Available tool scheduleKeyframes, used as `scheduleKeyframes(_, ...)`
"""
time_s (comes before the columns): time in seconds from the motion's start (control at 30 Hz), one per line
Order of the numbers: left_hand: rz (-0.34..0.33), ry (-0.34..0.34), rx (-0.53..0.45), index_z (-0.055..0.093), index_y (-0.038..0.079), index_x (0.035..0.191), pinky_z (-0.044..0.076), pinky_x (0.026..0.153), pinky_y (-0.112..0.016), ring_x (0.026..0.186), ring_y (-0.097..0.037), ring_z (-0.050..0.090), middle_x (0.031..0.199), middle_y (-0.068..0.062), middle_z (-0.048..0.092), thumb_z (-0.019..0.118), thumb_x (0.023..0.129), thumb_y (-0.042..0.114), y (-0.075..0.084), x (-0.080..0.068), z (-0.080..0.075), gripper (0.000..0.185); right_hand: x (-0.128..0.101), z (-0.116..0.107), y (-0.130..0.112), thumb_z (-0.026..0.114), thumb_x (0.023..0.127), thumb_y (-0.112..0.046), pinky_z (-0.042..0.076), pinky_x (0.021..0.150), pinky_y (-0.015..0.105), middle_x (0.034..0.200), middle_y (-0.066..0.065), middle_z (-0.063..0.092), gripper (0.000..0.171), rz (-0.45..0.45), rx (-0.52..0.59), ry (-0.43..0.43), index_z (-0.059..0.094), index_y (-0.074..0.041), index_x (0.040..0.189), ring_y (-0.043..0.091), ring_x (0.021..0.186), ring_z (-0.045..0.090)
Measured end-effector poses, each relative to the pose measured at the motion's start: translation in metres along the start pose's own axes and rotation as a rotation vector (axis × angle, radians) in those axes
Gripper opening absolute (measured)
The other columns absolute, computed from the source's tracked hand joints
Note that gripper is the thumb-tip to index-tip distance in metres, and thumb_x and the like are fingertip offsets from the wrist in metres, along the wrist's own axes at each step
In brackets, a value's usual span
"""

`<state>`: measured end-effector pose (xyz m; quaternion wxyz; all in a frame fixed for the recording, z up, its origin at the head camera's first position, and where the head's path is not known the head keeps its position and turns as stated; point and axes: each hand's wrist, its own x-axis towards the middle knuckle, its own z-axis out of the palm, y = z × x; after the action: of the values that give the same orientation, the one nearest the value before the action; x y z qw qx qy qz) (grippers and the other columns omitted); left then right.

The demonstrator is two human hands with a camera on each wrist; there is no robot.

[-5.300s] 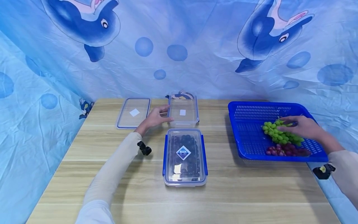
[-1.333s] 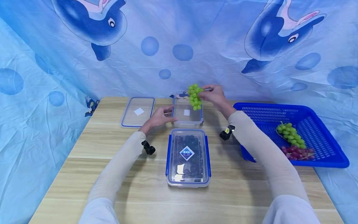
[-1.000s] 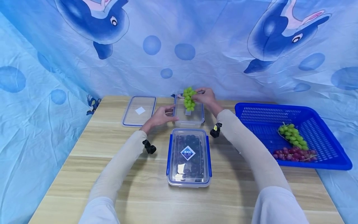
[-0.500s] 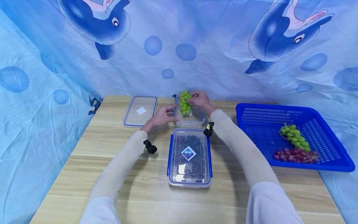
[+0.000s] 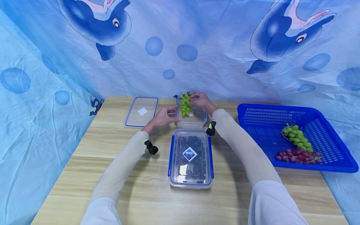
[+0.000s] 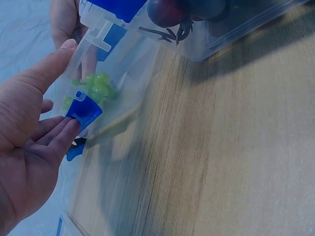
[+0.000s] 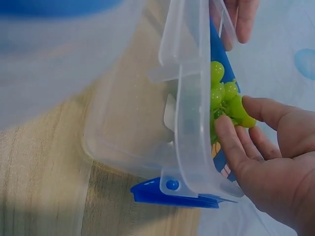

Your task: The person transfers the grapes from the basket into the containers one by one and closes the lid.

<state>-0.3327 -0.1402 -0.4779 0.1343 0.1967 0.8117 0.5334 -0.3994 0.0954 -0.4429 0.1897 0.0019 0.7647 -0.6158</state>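
A light wooden table (image 5: pixel 135 175) is carrying four things: a loose clear lid (image 5: pixel 142 111) is lying at its far left, and an open clear container (image 5: pixel 197 120) is sitting beside it. A closed, blue-latched container of dark grapes (image 5: pixel 190 157) is resting just in front of the open one. A blue slotted basket (image 5: pixel 253 125) is standing at the right edge.

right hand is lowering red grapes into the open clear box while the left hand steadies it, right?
Not quite: the grapes in the right hand are green, as the head view shows. The red grapes lie in the blue basket. The left hand does touch the open clear box.
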Motion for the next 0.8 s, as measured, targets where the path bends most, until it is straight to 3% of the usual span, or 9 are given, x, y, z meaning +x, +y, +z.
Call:
scheduleKeyframes(0.2,0.006,0.001,0.012,0.037,-0.004,0.154,0.042,0.117,-0.046,0.142,-0.038,0.046,0.159,-0.023,0.040,0.078,0.092,0.016,0.000,0.001,0.002,0.077,-0.005,-0.004,-0.004,0.068,0.092,0.008,0.054,0.105,0.049,0.140,0.026,0.054,0.055,0.015,0.019,-0.027,0.049,0.006,0.144,0.042,0.124,0.059)
scheduleKeyframes(0.37,0.010,0.003,0.008,0.038,-0.005,0.154,0.042,0.117,-0.046,0.141,-0.038,0.047,0.158,-0.024,0.040,0.079,0.091,0.017,0.000,0.001,0.003,0.079,-0.019,-0.014,-0.016,0.064,0.094,0.008,0.051,0.107,0.055,0.139,0.028,0.056,0.051,-0.052,-0.051,-0.014,0.050,0.008,0.143,0.043,0.123,0.060)
scheduleKeyframes(0.47,0.012,0.004,0.000,0.037,-0.005,0.154,0.042,0.117,-0.047,0.141,-0.038,0.047,0.158,-0.024,0.040,0.079,0.091,0.016,0.001,0.001,0.003,0.079,-0.029,-0.023,-0.029,0.065,0.095,0.004,0.052,0.106,0.052,0.140,0.028,0.056,0.051,-0.074,-0.041,-0.016,0.050,0.007,0.144,0.040,0.121,0.061)
scheduleKeyframes(0.63,0.015,0.004,-0.007,0.037,-0.006,0.154,0.042,0.117,-0.047,0.141,-0.039,0.047,0.158,-0.025,0.039,0.078,0.092,0.015,0.001,0.000,0.003,0.077,-0.058,-0.039,-0.059,0.068,0.097,-0.002,0.048,0.112,0.050,0.141,0.025,0.054,0.053,-0.127,0.055,-0.059,0.048,0.003,0.146,0.034,0.123,0.060)
scheduleKeyframes(0.8,0.010,0.011,-0.006,0.037,-0.004,0.154,0.041,0.118,-0.047,0.142,-0.038,0.047,0.159,-0.022,0.039,0.078,0.092,0.015,-0.001,-0.001,0.002,0.077,-0.095,-0.060,-0.077,0.072,0.096,-0.010,0.049,0.111,0.047,0.142,0.021,0.054,0.053,-0.231,0.017,-0.091,0.052,-0.004,0.145,0.029,0.127,0.057)
